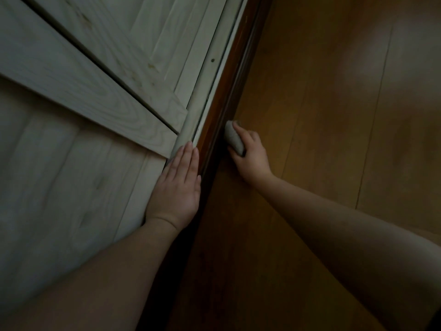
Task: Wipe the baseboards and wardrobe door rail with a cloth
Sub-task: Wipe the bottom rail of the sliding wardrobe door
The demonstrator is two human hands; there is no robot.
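Cloth (235, 137) gripped by right hand (250, 158) presses against dark rail (214, 130).

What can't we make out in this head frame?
- Cloth: mostly covered by the right hand gripping it; its contact with the dark rail is in shadow.
- Rail below the left hand: lost in darkness.
- Wardrobe door: cut off by the top and left edges.
- Dust or dirt on the rail: too dim to tell.
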